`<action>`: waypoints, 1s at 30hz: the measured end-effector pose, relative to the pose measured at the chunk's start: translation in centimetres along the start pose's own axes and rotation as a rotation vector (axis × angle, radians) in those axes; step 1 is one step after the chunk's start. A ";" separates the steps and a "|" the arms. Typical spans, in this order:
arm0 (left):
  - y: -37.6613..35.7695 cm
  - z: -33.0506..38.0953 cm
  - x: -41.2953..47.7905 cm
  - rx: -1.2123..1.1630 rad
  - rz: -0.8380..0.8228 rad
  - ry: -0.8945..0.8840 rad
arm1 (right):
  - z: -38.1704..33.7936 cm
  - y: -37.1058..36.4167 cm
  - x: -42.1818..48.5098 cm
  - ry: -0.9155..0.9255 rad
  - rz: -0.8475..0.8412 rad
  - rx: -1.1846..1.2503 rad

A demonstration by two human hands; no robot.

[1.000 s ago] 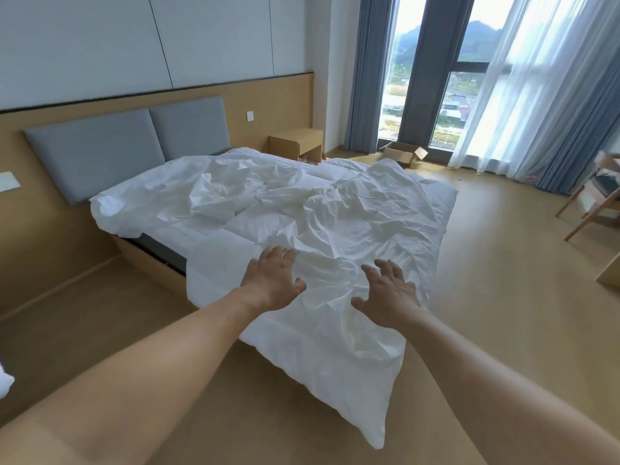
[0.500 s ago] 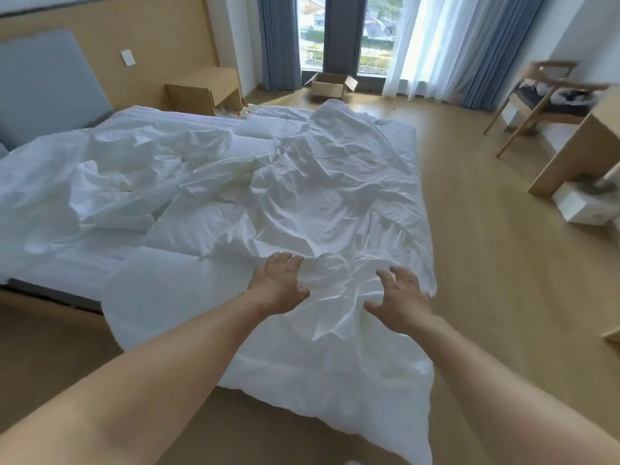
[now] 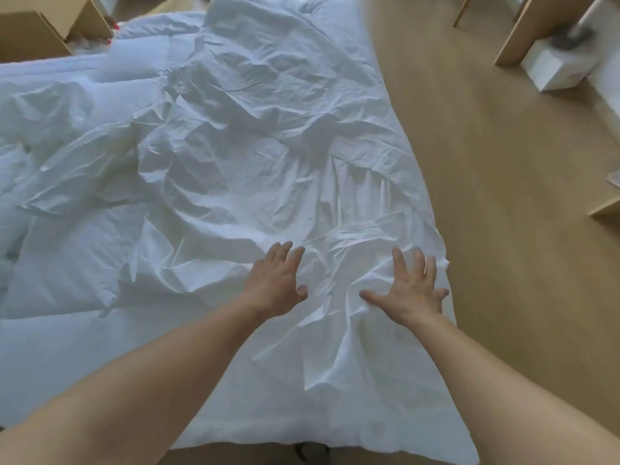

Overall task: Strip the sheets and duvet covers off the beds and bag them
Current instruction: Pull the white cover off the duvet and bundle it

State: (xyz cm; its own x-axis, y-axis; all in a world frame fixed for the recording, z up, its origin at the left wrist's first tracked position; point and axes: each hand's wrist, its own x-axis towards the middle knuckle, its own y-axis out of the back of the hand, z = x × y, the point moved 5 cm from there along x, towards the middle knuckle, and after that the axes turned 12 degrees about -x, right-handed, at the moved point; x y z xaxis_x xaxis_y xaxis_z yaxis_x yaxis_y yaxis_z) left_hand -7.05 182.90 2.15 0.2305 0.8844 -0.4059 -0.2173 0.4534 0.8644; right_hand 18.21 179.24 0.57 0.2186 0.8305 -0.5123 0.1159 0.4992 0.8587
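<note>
A crumpled white duvet in its cover (image 3: 241,156) lies across the whole bed, and its near corner hangs over the foot toward me. My left hand (image 3: 276,281) is stretched out over the cover near the foot of the bed, fingers straight and together, palm down. My right hand (image 3: 411,288) hovers or rests on the cover close to the bed's right edge, fingers spread wide. Neither hand grips any fabric. Whether the palms touch the cloth is hard to tell.
Wooden floor (image 3: 503,229) runs along the bed's right side. A white box (image 3: 557,67) stands beside a wooden furniture panel (image 3: 533,25) at the top right. A wooden nightstand (image 3: 37,28) sits at the top left, behind the bed.
I have come closer to the bed and my view has tipped downward. Both hands have reached farther out over the duvet cover, and the right hand's fingers have spread.
</note>
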 end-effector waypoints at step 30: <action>22.2 -21.7 -0.6 -1.396 0.410 0.169 | -30.8 15.3 -4.4 0.085 0.478 1.018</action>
State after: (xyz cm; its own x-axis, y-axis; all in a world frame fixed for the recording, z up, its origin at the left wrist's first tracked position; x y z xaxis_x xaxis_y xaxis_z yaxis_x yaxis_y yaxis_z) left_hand -32.57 194.86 15.11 -0.1626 0.9325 -0.3225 -0.9839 -0.1778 -0.0181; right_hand -10.78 190.85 15.58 0.3903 0.9159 -0.0940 0.7825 -0.2762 0.5581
